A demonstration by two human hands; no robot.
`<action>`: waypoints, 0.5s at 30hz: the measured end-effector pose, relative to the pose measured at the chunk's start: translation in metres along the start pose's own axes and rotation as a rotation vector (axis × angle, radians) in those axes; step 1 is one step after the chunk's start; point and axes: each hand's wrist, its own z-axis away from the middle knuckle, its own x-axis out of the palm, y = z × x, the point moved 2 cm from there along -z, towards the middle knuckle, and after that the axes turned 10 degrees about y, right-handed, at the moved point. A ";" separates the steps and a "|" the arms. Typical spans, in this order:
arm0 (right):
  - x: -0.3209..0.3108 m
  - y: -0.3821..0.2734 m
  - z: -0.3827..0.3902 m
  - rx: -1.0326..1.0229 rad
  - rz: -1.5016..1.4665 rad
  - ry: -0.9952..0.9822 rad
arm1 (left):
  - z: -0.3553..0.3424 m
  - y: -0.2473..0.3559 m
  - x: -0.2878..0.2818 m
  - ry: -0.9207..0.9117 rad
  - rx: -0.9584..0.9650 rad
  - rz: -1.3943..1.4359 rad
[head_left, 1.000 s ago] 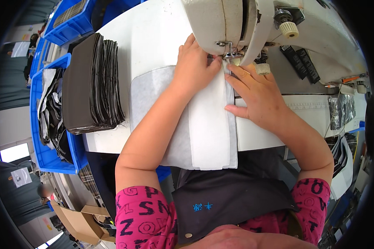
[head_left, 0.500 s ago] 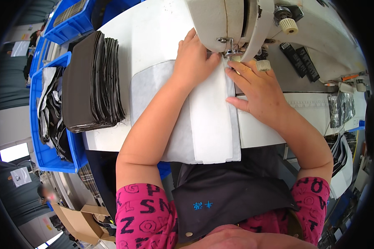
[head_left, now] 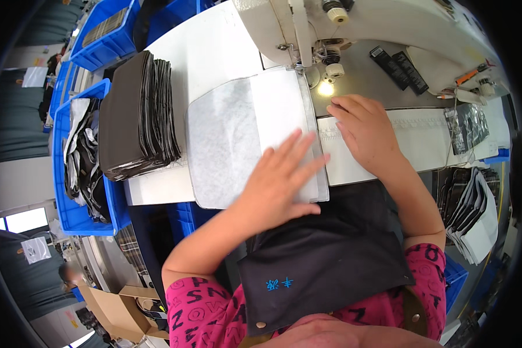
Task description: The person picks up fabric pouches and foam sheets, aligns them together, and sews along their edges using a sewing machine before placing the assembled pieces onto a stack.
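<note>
My left hand point(head_left: 278, 182) is open, fingers spread over the lower part of a pale grey fabric piece point(head_left: 217, 151) with a white strip point(head_left: 278, 104) along its right side. The piece's top right corner lies by the needle and presser foot point(head_left: 301, 64) of a white sewing machine point(head_left: 261, 26); whether it is beneath them I cannot tell. My right hand point(head_left: 356, 130) is just right of the fabric, open with fingers loosely bent and nothing visible between them, above a white strip of table with a ruler point(head_left: 417, 123). A small lamp point(head_left: 326, 89) glows beside the needle.
Dark cut pieces are stacked point(head_left: 124, 116) left of the fabric, beside a blue bin of scraps point(head_left: 61, 162). Two black packets point(head_left: 388, 66) lie on the machine bed. Fabric pieces hang point(head_left: 470, 214) at right. A cardboard box point(head_left: 116, 313) and a blurred person point(head_left: 69, 272) are at lower left.
My left hand has come down from beside the needle to the fabric's lower part. My right hand has pulled back rightward from the presser foot. The fabric's lower edge has moved up.
</note>
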 end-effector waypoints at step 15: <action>0.009 -0.005 -0.003 0.017 0.022 -0.023 | 0.029 -0.018 -0.024 0.013 -0.545 0.535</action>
